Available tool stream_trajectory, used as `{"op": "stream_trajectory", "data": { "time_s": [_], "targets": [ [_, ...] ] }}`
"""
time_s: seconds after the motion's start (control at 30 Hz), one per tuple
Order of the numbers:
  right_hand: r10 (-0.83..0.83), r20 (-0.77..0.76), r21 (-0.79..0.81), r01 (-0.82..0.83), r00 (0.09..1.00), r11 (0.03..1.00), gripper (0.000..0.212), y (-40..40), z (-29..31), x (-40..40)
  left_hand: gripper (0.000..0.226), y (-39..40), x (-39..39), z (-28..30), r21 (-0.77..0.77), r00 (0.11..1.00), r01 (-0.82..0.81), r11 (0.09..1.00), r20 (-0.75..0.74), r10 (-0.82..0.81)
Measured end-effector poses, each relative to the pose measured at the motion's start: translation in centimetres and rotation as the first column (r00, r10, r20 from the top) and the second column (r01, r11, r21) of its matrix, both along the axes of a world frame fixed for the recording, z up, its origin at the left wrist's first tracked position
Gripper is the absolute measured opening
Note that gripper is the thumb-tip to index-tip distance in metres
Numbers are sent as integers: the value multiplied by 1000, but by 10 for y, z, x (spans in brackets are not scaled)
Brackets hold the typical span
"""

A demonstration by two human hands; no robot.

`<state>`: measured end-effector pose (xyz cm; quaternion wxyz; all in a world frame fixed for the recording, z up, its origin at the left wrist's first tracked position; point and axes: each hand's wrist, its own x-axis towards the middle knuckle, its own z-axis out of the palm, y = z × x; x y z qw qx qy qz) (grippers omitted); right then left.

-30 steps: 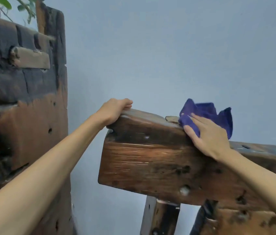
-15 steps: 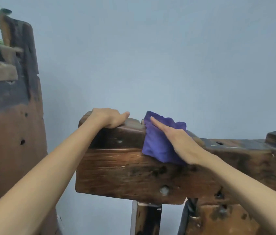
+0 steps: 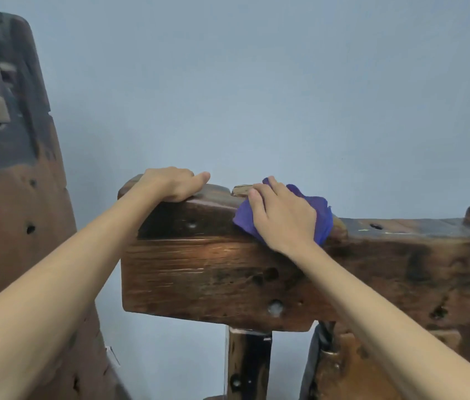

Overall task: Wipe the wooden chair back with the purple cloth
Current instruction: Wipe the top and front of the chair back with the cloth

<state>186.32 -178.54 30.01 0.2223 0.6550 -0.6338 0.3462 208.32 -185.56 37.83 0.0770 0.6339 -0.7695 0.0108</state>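
Now your purple cloth (image 3: 321, 216) sits bunched on the top edge of the wooden chair back (image 3: 216, 272), pinned under your right hand (image 3: 284, 219).

Half a second ago it hung further down the front face; it has since ridden up onto the crest, beside the small notch. Your right hand presses flat, fingers spread over the cloth. Your left hand (image 3: 174, 183) still grips the rail's left end, fingers curled over the far side, close to the right. Another weathered wooden slab (image 3: 11, 197) stands at your left, before the pale wall (image 3: 256, 96).
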Motion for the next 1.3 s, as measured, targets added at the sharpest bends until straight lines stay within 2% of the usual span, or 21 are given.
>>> {"op": "stream_trajectory", "data": {
  "time_s": [0.07, 0.13, 0.23, 0.33, 0.4, 0.5, 0.57, 0.63, 0.7, 0.77, 0.83, 0.9, 0.97, 1.1, 1.17, 1.27, 1.3],
  "targets": [
    [90, -111, -241, -115, 990, 964, 50, 16, -37, -3, 76, 2, 1, 1, 19, 1000, 11, 1000, 9, -11],
    [129, -297, -277, -215, 946, 936, 57, 22, -74, -24, 72, 3, 2, 2, 10, 999, 34, 999, 33, -34],
    [197, -471, -168, -307, 860, 937, 63, 28, -138, -63, 60, 4, 2, 2, 3, 996, 58, 998, 67, -58],
    [307, -509, -9, -362, 804, 932, 58, 36, -193, -74, 57, 5, 1, 2, 16, 994, 85, 996, 68, -85],
    [374, -487, 77, -388, 789, 918, 56, 36, -200, -57, 60, 7, -1, 4, 41, 988, 148, 988, 42, -150],
    [447, -524, 143, -443, 725, 885, 61, 24, -167, -9, 63, 11, 0, 6, 80, 978, 209, 975, 9, -210],
    [503, -453, 139, -499, 736, 856, 65, 14, -130, 27, 63, 14, 1, 9, 111, 976, 217, 970, -4, -218],
    [550, -364, 100, -556, 751, 825, 68, 5, -89, 53, 64, 17, 3, 11, 188, 969, 243, 952, -87, -230],
    [522, -384, 4, -564, 762, 826, 67, -3, -57, 58, 63, 22, 5, 13, 307, 935, 313, 899, -266, -234],
    [462, -424, -88, -543, 779, 835, 65, -5, -40, 47, 64, 23, 6, 15, 316, 897, 368, 875, -367, -245],
    [412, -388, -157, -500, 824, 852, 64, -1, -41, 29, 69, 20, 3, 14, 214, 934, 309, 927, -253, -253],
    [317, -271, -244, -384, 909, 891, 64, 5, -49, 9, 78, 15, -1, 10, 112, 980, 200, 973, -29, -198],
    [207, -131, -300, -238, 969, 924, 61, 11, -51, -11, 90, 13, -6, 6, 94, 985, 170, 981, 27, -173],
    [58, 15, -307, -51, 998, 950, 50, 18, -39, -35, 104, 12, -3, 10, 108, 976, 217, 970, -50, -212],
    [43, 51, -320, -25, 998, 947, 47, 20, -36, -34, 103, 9, 16, 18, 121, 969, 225, 967, -129, -209],
    [62, 48, -365, -40, 997, 930, 40, 23, -32, -13, 117, -4, 58, 21, 79, 970, 110, 991, -227, -90],
    [85, 42, -360, -64, 995, 931, 39, 23, -27, 0, 120, -7, 69, 18, 104, 947, 93, 990, -316, -56]
  ]
}}
